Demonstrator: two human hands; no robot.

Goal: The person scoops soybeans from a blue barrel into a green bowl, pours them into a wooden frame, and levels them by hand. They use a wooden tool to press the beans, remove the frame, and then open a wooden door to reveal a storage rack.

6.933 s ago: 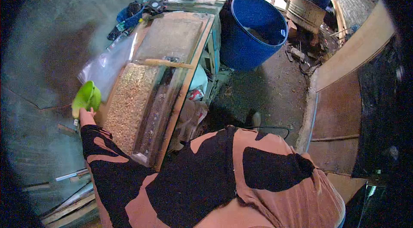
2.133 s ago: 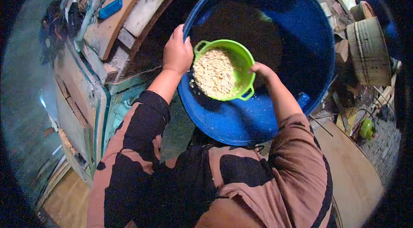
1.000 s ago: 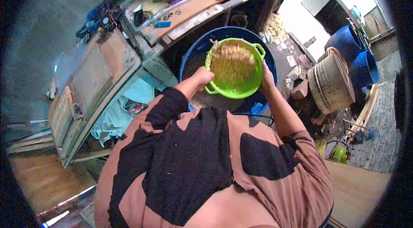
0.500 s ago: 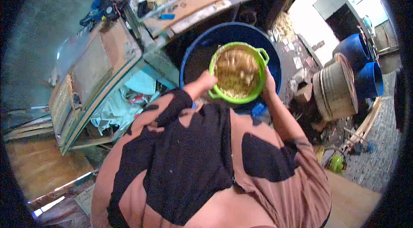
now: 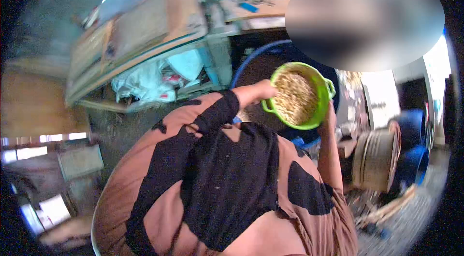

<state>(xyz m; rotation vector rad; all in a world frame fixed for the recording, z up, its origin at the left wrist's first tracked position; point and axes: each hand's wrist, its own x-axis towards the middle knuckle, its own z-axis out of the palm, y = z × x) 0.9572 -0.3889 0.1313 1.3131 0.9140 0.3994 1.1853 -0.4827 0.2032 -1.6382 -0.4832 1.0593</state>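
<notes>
A green two-handled basin point(image 5: 320, 106) is held up between my hands, tilted a little, with a heap of pale tan pieces point(image 5: 294, 95) inside. On its left rim my left hand point(image 5: 265, 90) is closed. My right hand point(image 5: 329, 120) grips the right side near the handle; most of its fingers are hidden behind the basin. Beneath the basin stands a large blue tub point(image 5: 241, 65) with a dark inside.
A workbench point(image 5: 268, 7) with tools and a blue item lies beyond the tub. To the left is a cabinet frame point(image 5: 220, 58) with pale turquoise bags point(image 5: 145, 79). On the right stand a beige drum point(image 5: 374, 159) and blue barrels point(image 5: 411, 130). A blurred oval covers the upper right.
The view has swung, so the surroundings sit differently in the frame. Both hands still hold the basin, and its contents, smeared by motion before, now look settled.
</notes>
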